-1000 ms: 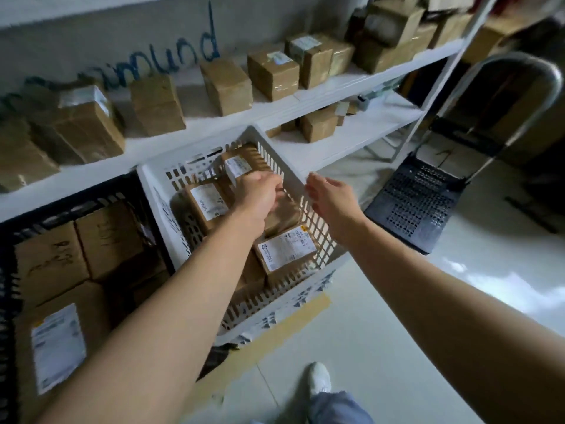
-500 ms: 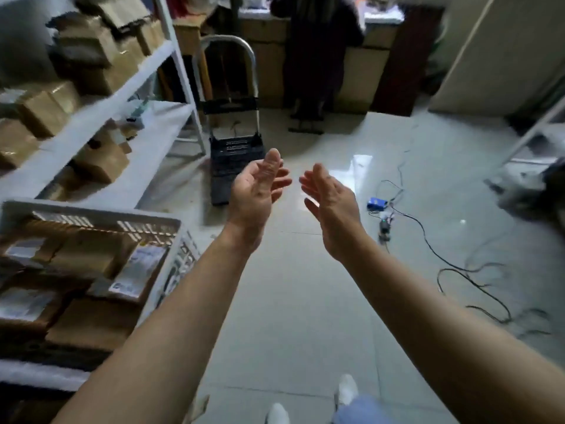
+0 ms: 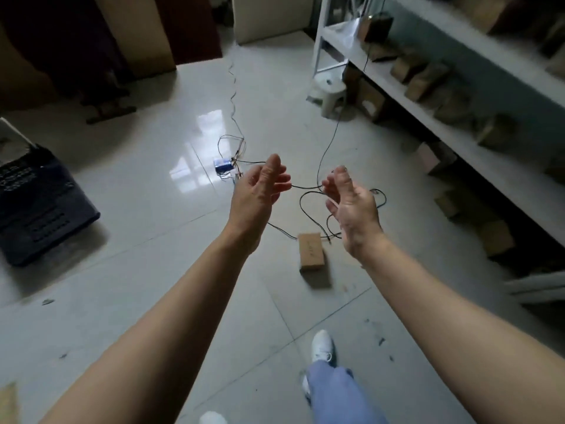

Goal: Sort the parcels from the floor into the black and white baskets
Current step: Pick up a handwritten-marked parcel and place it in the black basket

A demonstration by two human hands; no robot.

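Clock directions are read from the centre of the view.

1. At 9 o'clock, a black trolley platform [image 3: 39, 203] lies on the tiled floor [image 3: 146, 166] against the left edge.
2. At 11 o'clock, a small blue device [image 3: 222, 166] sits on the floor, with thin wires bunched just beside it.
3. The left hand [image 3: 256, 197] is raised close to the centre. It is released: fingers loosely extended, palm turned toward the other hand, grasping nothing.
4. A black cable [image 3: 308, 206] loops across the floor between the two hands as seen from the camera.
5. At 5 o'clock, one brown parcel [image 3: 311, 251] lies flat on the floor, below and between the hands. Neither hand touches it. One loop of the cable ends just beside its far end.
6. The right hand [image 3: 351, 209] is raised at 3 o'clock, near the centre. It is released: fingers relaxed and slightly bent, palm facing the left hand, grasping nothing.
7. At 1 o'clock, a white stool [image 3: 330, 93] stands by the end of a shelf rack [image 3: 458, 139].
8. From 1 to 3 o'clock, the rack carries brown boxes [image 3: 425, 81]; further boxes stand on the floor beneath it.
9. At 6 o'clock, a white shoe [image 3: 321, 345] and a blue trouser leg [image 3: 336, 393] are visible.
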